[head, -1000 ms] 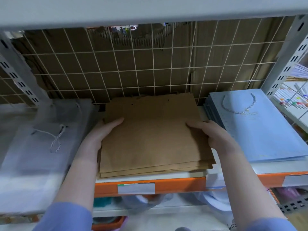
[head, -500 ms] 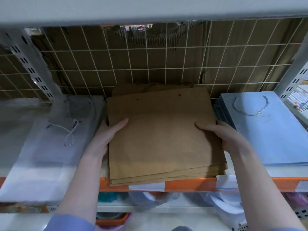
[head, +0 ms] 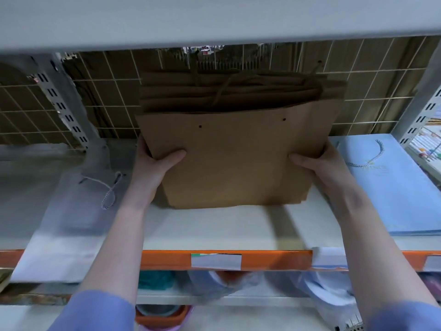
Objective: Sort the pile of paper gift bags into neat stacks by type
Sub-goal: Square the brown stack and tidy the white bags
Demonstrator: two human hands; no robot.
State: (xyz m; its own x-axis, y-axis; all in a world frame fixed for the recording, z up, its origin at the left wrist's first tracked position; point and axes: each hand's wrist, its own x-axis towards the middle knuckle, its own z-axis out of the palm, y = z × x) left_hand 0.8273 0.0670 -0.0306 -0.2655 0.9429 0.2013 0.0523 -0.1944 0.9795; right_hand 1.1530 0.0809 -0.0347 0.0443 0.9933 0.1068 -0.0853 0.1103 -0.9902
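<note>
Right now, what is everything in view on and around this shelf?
kraft bags: one bundle, brown, tilted up at shelf middle
blue bags: one stack, light blue, right
white bags: one stack, white, blurred, left
shelf: one, white with orange front edge
grid: one, white wire, cardboard behind
left hand: grips the bundle's left edge
right hand: grips its right edge

My left hand and right hand: both bare, no gloves, rings or watch showing. My forearms are uncovered well past the wrist. Each arm ends in a soft blue-violet sleeve, pushed up, plain fabric, no visible cuff markings or buttons.
</note>
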